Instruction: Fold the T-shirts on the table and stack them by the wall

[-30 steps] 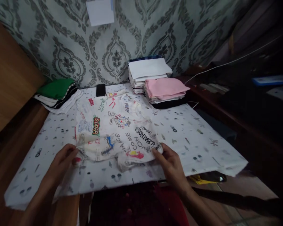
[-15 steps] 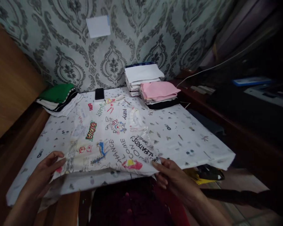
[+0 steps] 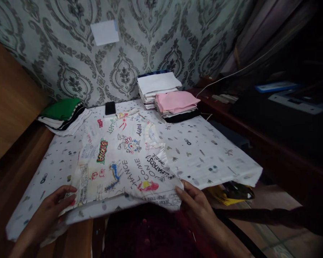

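A white T-shirt [image 3: 126, 157] covered in coloured drawings and lettering lies spread over the table, a ribbed band like its neckline on the right side. Its near edge hangs past the table's front edge. At the near left corner, my left hand [image 3: 52, 204] is closed on the cloth between thumb and fingers. My right hand [image 3: 197, 200] pinches the near right corner, where a strip of outlined lettering droops beside the fingertips. Part of the shirt's underside is hidden.
The table [image 3: 204, 157] wears a patterned white cover. Folded clothes topped with green [image 3: 60, 109] lie at back left, near a black phone [image 3: 110, 108]. Pink-topped [image 3: 177, 101] and white-topped [image 3: 158, 83] stacks stand at back right. A brown panel [image 3: 13, 96] borders the left.
The whole view has shifted slightly. My right hand has moved a little lower with its corner, and more of the lettered strip shows there. Both hands keep hold of the shirt.
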Motion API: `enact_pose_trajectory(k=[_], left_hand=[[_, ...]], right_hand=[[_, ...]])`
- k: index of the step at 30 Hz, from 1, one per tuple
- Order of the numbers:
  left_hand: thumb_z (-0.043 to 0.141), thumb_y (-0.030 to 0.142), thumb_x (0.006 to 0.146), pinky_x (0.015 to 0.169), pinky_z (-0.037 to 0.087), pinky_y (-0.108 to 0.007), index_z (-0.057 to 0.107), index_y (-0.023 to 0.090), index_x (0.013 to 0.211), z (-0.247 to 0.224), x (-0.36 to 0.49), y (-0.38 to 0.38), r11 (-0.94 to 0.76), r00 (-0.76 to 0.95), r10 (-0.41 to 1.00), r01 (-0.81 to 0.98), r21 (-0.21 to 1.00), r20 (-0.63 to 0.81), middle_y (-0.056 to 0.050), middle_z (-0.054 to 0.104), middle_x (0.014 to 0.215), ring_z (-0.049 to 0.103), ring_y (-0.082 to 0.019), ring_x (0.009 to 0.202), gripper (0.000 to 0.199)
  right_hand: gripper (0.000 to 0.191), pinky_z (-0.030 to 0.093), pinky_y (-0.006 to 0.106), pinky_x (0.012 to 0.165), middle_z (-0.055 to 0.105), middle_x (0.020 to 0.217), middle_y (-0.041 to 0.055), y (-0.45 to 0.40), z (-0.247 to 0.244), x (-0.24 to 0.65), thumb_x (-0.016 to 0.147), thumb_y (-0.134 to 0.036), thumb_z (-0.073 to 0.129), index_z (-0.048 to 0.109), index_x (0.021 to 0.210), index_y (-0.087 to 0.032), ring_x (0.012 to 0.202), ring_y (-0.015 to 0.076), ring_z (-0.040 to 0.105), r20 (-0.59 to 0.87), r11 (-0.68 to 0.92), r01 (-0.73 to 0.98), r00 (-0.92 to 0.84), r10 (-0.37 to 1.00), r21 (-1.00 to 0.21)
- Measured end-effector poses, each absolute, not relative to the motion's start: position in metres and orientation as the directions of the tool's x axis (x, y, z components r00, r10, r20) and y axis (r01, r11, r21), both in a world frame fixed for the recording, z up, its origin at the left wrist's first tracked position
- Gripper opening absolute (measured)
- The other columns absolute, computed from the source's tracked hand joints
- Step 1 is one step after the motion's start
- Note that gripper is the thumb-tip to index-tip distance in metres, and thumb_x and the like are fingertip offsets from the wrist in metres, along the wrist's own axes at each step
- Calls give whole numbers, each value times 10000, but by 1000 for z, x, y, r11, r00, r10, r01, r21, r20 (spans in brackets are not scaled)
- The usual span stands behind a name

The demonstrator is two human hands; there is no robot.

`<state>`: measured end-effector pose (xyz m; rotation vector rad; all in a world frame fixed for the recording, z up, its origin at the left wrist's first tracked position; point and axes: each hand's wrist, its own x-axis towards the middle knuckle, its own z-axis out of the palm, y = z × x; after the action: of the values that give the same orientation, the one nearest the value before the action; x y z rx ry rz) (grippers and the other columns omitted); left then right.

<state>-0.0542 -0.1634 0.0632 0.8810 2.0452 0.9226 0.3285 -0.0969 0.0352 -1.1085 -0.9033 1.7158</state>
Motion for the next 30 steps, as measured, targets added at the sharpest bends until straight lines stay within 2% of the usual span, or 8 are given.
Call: enact_pose_trajectory(k=[4, 8, 13, 17, 19, 21, 25, 30], left_hand=[[729, 665, 589, 446, 368, -251, 658, 265, 938, 60, -70, -160, 559, -453, 814, 439, 703, -364, 37, 552, 673, 477, -156, 508, 536], [604, 650, 669, 541, 416, -311, 645, 281, 818, 63, -75, -157, 497, -430, 868, 742, 450, -248, -2, 582, 618, 589, -243, 583, 400], [413, 529, 871, 600, 451, -354, 642, 292, 907, 78, -53, -135, 428, -419, 898, 903, 42, -131, -87, 722, 834, 698, -321, 785, 331], [389, 435, 933, 886, 526, -412, 636, 235, 1131, 70, -22, -83, 134, -144, 986, 984, 119, 79, -123, 710, 1150, 663, -306, 1098, 375], [421, 373, 942, 1055, 455, -439, 588, 193, 1273, 55, -2, -52, -69, 42, 986, 984, 164, 160, -148, 646, 1315, 586, -296, 1250, 413], [458, 383, 950, 1154, 368, -457, 493, 170, 1410, 38, 17, -28, -233, 200, 964, 953, 193, 177, -162, 508, 1497, 451, -290, 1403, 508], [421, 466, 989, 1219, 258, -486, 351, 198, 1526, 10, 24, -7, -315, 305, 949, 928, 201, 80, -133, 328, 1624, 293, -259, 1503, 604], [321, 506, 1018, 1224, 207, -531, 332, 197, 1544, -1, -36, -10, -172, 164, 985, 972, 161, 60, -135, 305, 1632, 247, -258, 1521, 610]], right_hand=[[401, 414, 244, 450, 603, 575, -29, -110, 14, 325, 718, -521, 809, 541, 746, -224, 457, 115, 495, -378, -435, -293, -232, 896, -851], [412, 334, 233, 385, 599, 574, -28, -122, -13, 333, 717, -605, 749, 614, 778, -220, 403, 102, 426, -391, -405, -12, -231, 891, -914], [403, 380, 271, 443, 525, 478, -15, -111, -11, 359, 824, -599, 619, 615, 638, -241, 454, 152, 483, -64, -40, 458, -36, 997, -888], [305, 517, 314, 597, 689, 700, 30, -57, 38, 340, 962, -454, 485, 678, 851, -245, 619, 190, 630, 202, 337, 546, -292, 935, -767], [285, 556, 408, 883, 746, 1086, 80, -20, 54, 310, 964, -369, 482, 673, 1140, -252, 997, 258, 692, 323, 540, 523, -452, 831, -659], [402, 441, 500, 1101, 604, 1411, 105, 18, 53, 279, 935, -339, 543, 596, 1324, -252, 1327, 311, 532, 355, 661, 527, -570, 741, -534], [524, 352, 531, 1177, 502, 1511, 97, 68, 14, 260, 932, -391, 593, 505, 1435, -277, 1413, 315, 442, 282, 713, 610, -657, 699, -346], [579, 354, 546, 1165, 421, 1564, 117, 86, -24, 322, 999, -488, 408, 407, 1518, -230, 1451, 295, 387, 302, 664, 719, -599, 741, -206]])
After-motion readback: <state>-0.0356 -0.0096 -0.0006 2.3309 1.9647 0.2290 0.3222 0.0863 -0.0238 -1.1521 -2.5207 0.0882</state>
